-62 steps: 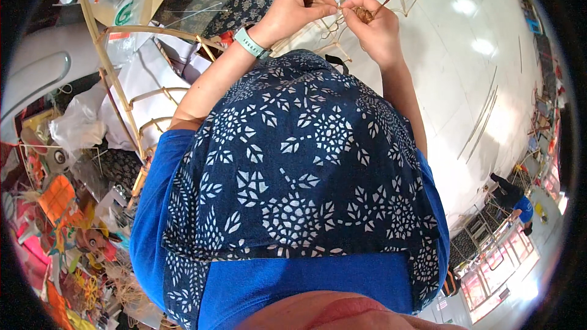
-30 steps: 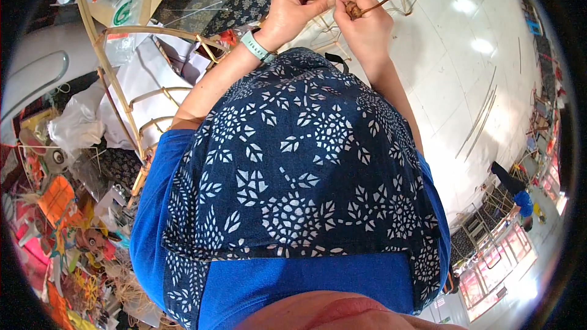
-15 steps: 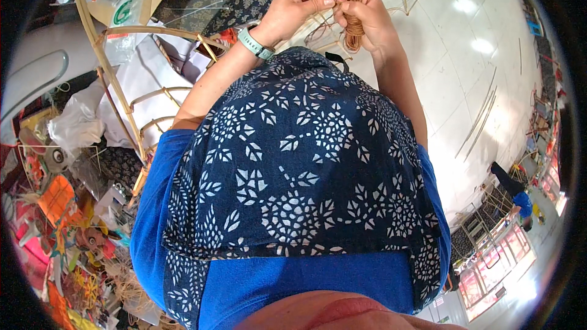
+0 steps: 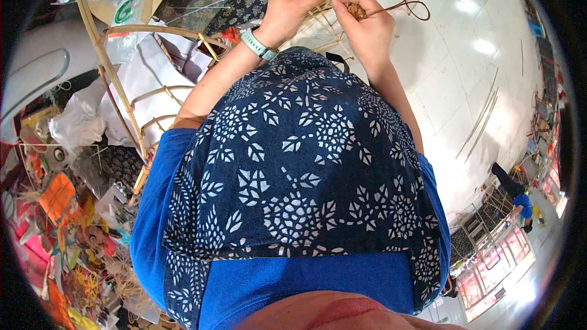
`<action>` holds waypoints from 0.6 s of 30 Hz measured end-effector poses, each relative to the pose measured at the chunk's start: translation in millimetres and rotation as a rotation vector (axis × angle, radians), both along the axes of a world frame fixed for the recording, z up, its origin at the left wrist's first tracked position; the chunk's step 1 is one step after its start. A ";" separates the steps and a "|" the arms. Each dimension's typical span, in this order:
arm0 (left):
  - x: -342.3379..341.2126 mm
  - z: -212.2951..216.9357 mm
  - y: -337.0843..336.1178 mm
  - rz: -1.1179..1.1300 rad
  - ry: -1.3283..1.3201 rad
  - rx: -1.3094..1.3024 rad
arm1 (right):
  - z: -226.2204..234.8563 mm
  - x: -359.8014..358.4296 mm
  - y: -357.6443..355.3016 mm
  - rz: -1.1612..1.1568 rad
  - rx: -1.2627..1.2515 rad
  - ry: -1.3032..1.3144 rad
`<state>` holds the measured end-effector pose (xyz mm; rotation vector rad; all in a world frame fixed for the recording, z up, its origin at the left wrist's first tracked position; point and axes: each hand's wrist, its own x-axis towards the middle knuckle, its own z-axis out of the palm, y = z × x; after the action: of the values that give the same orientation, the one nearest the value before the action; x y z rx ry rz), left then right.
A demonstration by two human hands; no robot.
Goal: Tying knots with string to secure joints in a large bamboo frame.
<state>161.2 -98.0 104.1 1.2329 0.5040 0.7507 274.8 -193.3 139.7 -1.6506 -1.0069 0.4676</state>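
My left hand [image 4: 296,7], a pale green watch [image 4: 257,45] on its wrist, is raised at the top middle with thumb and fingers pinched together. What lies between those fingertips is too small to make out. Just to its right, my right hand [image 4: 369,29] is closed around a small bundle of brown cord [image 4: 356,10], mostly hidden by the fingers. From the bundle a loop of cord [image 4: 418,8] sticks out to the right. The fingertips of both hands nearly meet, beside thin bamboo strips [image 4: 324,23] of a frame.
A curved bamboo frame [image 4: 116,91] rises close on my left, over white sheets and a plastic bag [image 4: 78,123]. Colourful craft pieces [image 4: 67,208] crowd the lower left. Loose sticks [image 4: 480,122] lie on the pale floor to the right; a person in blue [image 4: 521,206] is far off.
My right hand has turned over, so the cord bundle that hung below its fingers is now mostly covered. A loop of cord now swings out to the right. My left hand has shifted slightly.
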 end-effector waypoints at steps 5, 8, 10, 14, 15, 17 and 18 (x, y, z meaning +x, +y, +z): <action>-1.0 0.5 -2.9 0.007 0.008 -0.005 | 0.4 0.1 2.6 -0.065 -0.086 0.087; -1.3 2.8 -6.7 0.016 0.044 0.033 | 2.6 0.9 1.2 -0.097 -0.091 0.136; -0.9 4.1 -7.9 0.018 -0.001 -0.007 | 2.1 -0.5 2.0 -0.101 -0.108 0.174; -2.3 4.6 -8.1 0.029 0.018 0.037 | -3.3 -4.0 8.4 -0.110 -0.032 0.110; -2.3 4.3 -7.9 0.035 0.026 0.051 | -4.6 -3.8 9.9 -0.110 -0.031 0.037; -1.6 3.5 -8.0 0.042 0.034 0.066 | -5.6 -2.4 11.0 -0.109 -0.030 -0.037; -1.4 3.1 -8.3 0.046 0.039 0.097 | -5.3 -1.1 10.7 -0.086 -0.049 -0.096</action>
<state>159.8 -106.3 107.2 1.3321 0.5347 0.7989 273.6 -182.6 134.3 -1.7671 -0.9965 0.3612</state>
